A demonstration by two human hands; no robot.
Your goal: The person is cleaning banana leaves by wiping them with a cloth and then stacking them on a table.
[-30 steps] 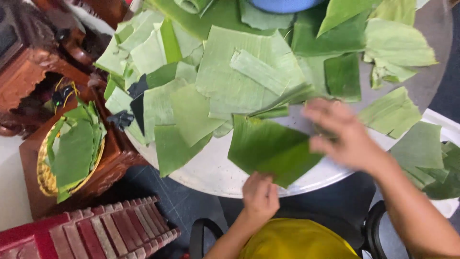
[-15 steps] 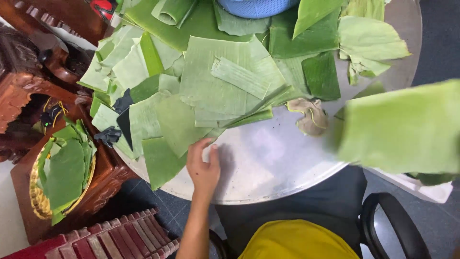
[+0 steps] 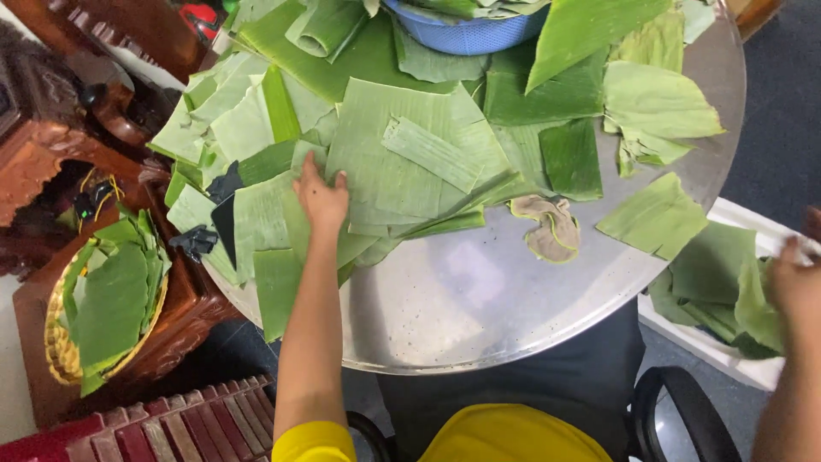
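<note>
The left hand [image 3: 321, 198] is laid open on the pile of leaves [image 3: 389, 171] at centre frame; the right hand [image 3: 795, 287], grip untellable, is held over the white tray [image 3: 727, 364] at right; a rag [image 3: 547, 227] is seen on the desk [image 3: 479, 299].

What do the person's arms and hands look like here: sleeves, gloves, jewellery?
Both hands, the left hand and the right hand, are bare, with no gloves. A short yellow sleeve shows on the left upper arm; both forearms are uncovered. No watch or rings are visible.
</note>
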